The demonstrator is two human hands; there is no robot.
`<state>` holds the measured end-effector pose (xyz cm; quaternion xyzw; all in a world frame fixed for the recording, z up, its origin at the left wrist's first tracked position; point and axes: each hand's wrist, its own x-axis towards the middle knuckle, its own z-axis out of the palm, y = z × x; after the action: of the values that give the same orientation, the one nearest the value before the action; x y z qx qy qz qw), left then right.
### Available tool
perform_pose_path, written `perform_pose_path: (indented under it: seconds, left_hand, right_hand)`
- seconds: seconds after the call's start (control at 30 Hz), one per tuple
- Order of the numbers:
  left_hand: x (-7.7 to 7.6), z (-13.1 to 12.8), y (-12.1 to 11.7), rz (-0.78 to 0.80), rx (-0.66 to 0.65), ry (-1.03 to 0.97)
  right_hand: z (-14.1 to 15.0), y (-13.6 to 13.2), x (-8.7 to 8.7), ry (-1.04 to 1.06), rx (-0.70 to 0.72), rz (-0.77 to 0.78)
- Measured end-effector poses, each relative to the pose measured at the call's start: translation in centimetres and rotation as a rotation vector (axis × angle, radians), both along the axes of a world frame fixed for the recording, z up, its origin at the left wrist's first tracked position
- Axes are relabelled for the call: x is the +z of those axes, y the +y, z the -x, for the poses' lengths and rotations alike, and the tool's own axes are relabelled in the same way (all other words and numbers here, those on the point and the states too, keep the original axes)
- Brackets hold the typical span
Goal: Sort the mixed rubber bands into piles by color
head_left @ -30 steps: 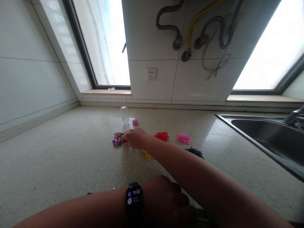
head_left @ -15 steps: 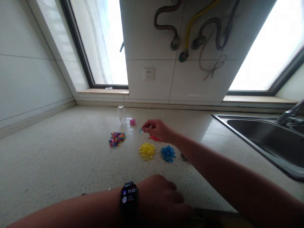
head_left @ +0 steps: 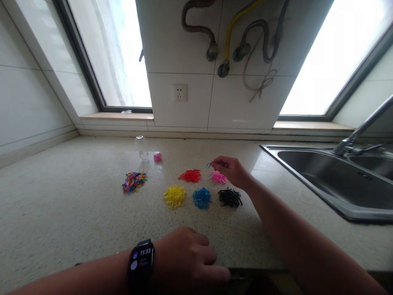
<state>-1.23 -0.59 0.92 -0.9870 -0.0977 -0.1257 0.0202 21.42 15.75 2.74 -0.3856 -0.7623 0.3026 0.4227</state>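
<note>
My right hand [head_left: 230, 169] is closed in a pinch on a small blue rubber band [head_left: 208, 165], held up over the far side of the pink rubber band pile [head_left: 219, 177]. Left of it lies a red pile [head_left: 190, 175]. Nearer me sit a yellow pile [head_left: 174, 196], a blue pile [head_left: 202, 198] and a black pile [head_left: 230, 197]. A mixed-colour pile [head_left: 134, 181] is farther left. My left hand [head_left: 187, 258], below a black watch [head_left: 141, 260], rests at the counter's front edge, fingers loosely bent and apart, seemingly holding nothing; its palm is hidden.
A clear bottle [head_left: 142, 149] stands toward the back of the speckled counter [head_left: 92, 221], beside a pink cap [head_left: 157, 157]. To the right is a steel sink [head_left: 322, 180] with a faucet [head_left: 353, 137]. Hoses and a socket [head_left: 180, 93] are on the back wall.
My right hand has moved right with the blue rubber band, from beside the red pile to over the pink one. The view has shifted right, and the black and pink piles now show.
</note>
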Motion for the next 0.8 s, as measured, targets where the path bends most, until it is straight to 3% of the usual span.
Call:
perform_pose_path:
  seconds: [0.43, 0.8]
  left_hand:
    - [0.84, -0.06, -0.16, 0.042, -0.007, 0.043]
    - [0.28, 0.15, -0.1, 0.036, 0.005, 0.049]
  right_hand:
    - [0.16, -0.44, -0.05, 0.017, 0.065, -0.008]
    - [0.45, -0.97, 0.41, 0.043, 0.089, 0.02]
